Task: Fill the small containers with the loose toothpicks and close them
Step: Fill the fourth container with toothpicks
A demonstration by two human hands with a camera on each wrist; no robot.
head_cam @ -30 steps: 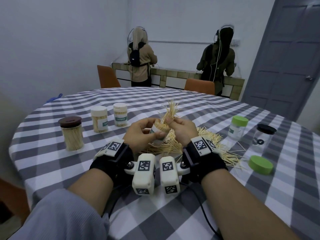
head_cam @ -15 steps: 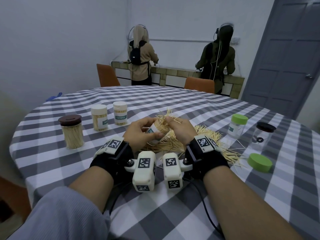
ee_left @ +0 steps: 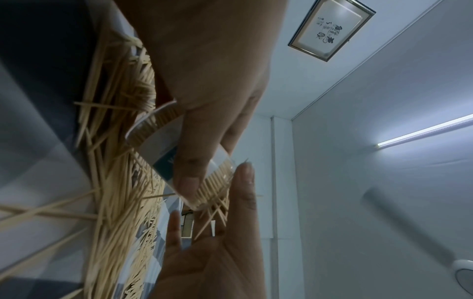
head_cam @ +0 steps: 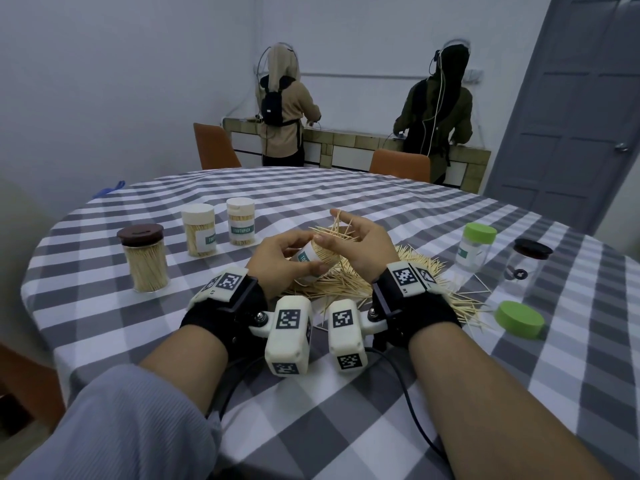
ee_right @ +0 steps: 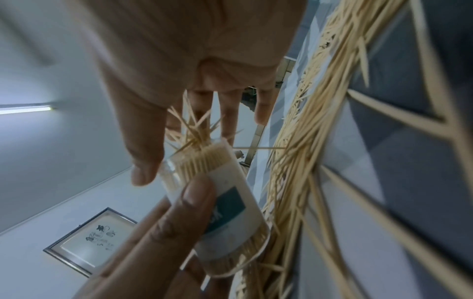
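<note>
My left hand (head_cam: 277, 261) grips a small clear container (head_cam: 311, 259) with a white and teal label, tilted with its mouth toward my right hand. The container is packed with toothpicks. A few loose ones (head_cam: 337, 232) splay out of its mouth against the spread, straight fingers of my right hand (head_cam: 341, 233), whose thumb touches the rim. In the left wrist view my thumb lies across the container (ee_left: 163, 149). The right wrist view shows the container (ee_right: 225, 202) and the splayed toothpicks (ee_right: 194, 129). A big pile of loose toothpicks (head_cam: 367, 282) lies on the checked tablecloth under both hands.
At the left stand a brown-lidded jar (head_cam: 145, 258) and two white-lidded containers (head_cam: 199, 230) (head_cam: 240, 221), all full. At the right are a green-lidded container (head_cam: 476, 247), a black-lidded jar (head_cam: 528, 261) and a loose green lid (head_cam: 519, 320). Two people stand at the far counter.
The bundle that my right hand pinched upright above the container has sunk into it. My right fingers have spread open, and only a few toothpicks stick out.
</note>
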